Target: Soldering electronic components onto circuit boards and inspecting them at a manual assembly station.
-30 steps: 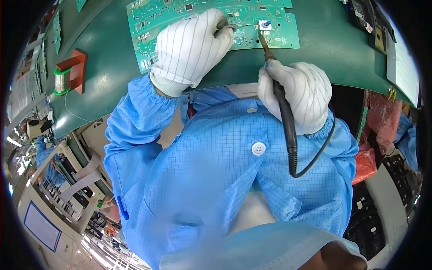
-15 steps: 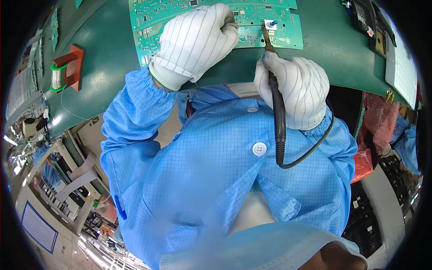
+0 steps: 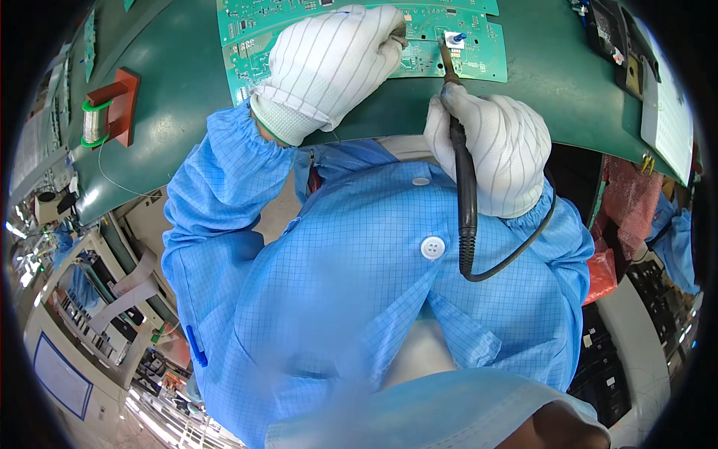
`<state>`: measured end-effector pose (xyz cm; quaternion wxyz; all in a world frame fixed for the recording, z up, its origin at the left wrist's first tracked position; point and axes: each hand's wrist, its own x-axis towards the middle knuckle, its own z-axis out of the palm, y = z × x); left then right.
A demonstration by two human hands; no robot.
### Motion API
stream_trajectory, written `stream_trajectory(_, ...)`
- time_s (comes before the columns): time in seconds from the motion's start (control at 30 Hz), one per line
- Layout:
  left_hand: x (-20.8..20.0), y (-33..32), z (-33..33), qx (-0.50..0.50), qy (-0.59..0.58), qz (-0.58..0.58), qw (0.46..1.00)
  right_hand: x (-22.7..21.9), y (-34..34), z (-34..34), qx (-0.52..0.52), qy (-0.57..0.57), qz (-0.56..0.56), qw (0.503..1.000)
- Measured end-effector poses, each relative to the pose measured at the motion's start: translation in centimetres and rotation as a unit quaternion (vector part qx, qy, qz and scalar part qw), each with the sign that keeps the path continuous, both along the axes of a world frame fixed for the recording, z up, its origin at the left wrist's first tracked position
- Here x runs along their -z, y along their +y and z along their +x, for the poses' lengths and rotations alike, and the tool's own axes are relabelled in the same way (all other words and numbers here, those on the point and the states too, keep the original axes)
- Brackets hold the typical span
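My left hand (image 3: 336,63), in a white striped glove, is closed in a pinch over the green circuit boards (image 3: 479,60). Solder wire (image 3: 112,179) trails from a spool on the left and appears to run into this fist; the fingertips are turned away. My right hand (image 3: 497,146), gloved likewise, grips a black soldering iron (image 3: 464,179) like a pen. The iron's tip meets the board just left of a white component with a blue shaft (image 3: 457,39). A cable bends from the iron's lower end back beside my right sleeve.
The solder spool (image 3: 95,125) sits on a red-brown stand (image 3: 126,105) on the green bench mat (image 3: 179,82). At the right lie black parts (image 3: 609,45) and a white sheet (image 3: 668,127). Pink bubble wrap (image 3: 632,194) hangs below the bench's right edge.
The view has shifted slightly, so the boards appear a little farther right. The left hand has drawn marginally back from the iron's tip. The iron stays beside the white component.
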<state>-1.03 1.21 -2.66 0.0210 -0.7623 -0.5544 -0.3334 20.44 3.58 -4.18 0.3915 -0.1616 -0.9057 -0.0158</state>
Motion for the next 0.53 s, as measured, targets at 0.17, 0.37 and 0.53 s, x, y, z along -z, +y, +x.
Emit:
stream_trajectory(0.17, -0.9, -1.4, -0.1, -0.040, 0.068, -0.094, 0.992, -0.2, 0.1, -0.2, -0.003, 0.005, 0.012, 1.000)
stream_trajectory(0.37, -2.2, -1.1, 0.3, -0.019, 0.086, -0.100, 0.991, -0.3, -0.2, -0.3, 0.022, 0.002, 0.004, 1.000)
stream_trajectory(0.53, -2.5, -0.6, 0.6, -0.044, 0.119, -0.166, 0.978, -0.3, -0.3, -0.5, 0.025, -0.008, 0.010, 1.000)
